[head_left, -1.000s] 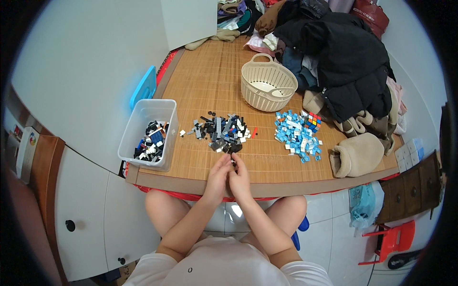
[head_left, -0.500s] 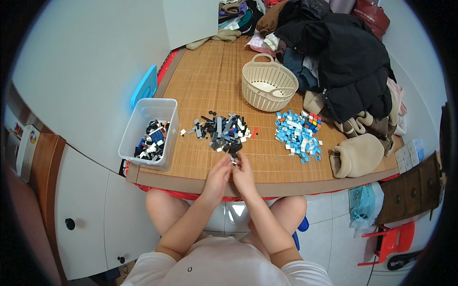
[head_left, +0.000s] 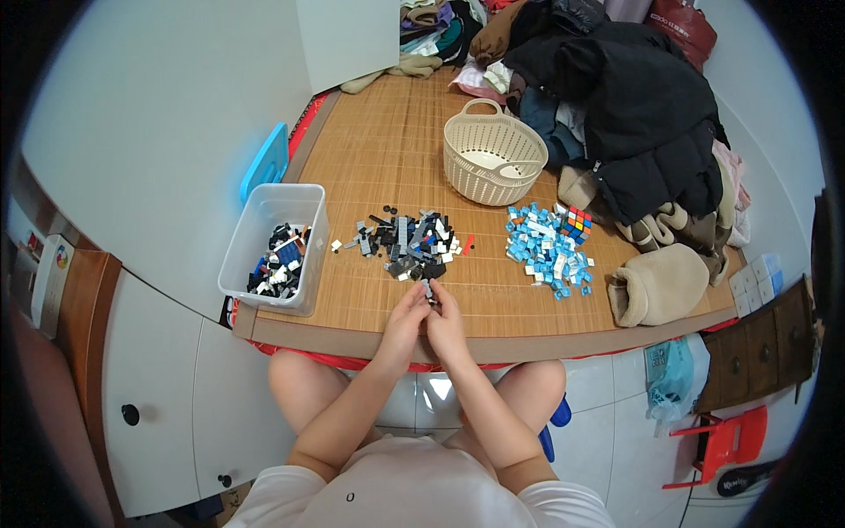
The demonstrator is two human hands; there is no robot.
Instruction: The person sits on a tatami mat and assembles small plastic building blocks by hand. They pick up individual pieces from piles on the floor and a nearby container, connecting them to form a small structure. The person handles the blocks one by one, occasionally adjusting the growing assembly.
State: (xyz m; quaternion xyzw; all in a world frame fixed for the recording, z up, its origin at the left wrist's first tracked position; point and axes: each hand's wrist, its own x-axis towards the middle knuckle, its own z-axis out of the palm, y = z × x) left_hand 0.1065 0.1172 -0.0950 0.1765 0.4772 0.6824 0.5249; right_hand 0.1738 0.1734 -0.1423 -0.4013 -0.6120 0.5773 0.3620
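Note:
My left hand [head_left: 404,324] and my right hand [head_left: 447,324] meet close to the table's front edge. Both have their fingers closed on small grey building bricks [head_left: 428,289], partly covered by the fingertips. Just beyond them lies a loose pile of black, grey and white building bricks [head_left: 404,238], with a red piece [head_left: 468,243] at its right side. Farther right is a heap of light blue and white bricks [head_left: 547,251], and a puzzle cube [head_left: 576,224] rests against it.
A clear plastic box [head_left: 313,255] of bricks stands at left, its blue lid [head_left: 267,165] behind it. At the back is a beige basket [head_left: 495,158]. Dark clothes [head_left: 647,114] are heaped at right, near a beige plush item [head_left: 662,286]. The mat-topped table [head_left: 370,141] ends before my knees.
My fingers have shifted slightly around the small bricks, and the grey part now points more upright between the fingertips. The piles and containers stay put.

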